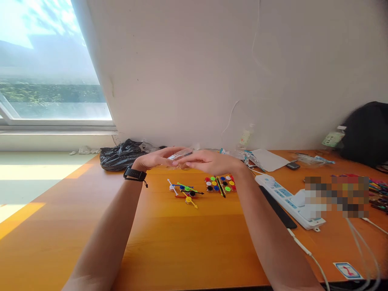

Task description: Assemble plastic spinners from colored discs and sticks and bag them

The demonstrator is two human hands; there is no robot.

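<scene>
My left hand (157,158) and my right hand (209,161) are raised together over the orange table (169,242), fingertips meeting. Between them they pinch a small clear plastic bag (179,154) with something thin and dark inside. A black band sits on my left wrist. Below the hands, on the table, lies a small structure of colourful sticks and round connectors (184,192). To its right is a packed cluster of colourful round pieces with a few sticks (220,184).
A black plastic bag (121,155) lies at the table's back left. A white power strip (287,200) with cables, a black strip, papers, a small bottle (246,136), coloured pens (377,192) and a dark bag (368,133) crowd the right side. A window is at left.
</scene>
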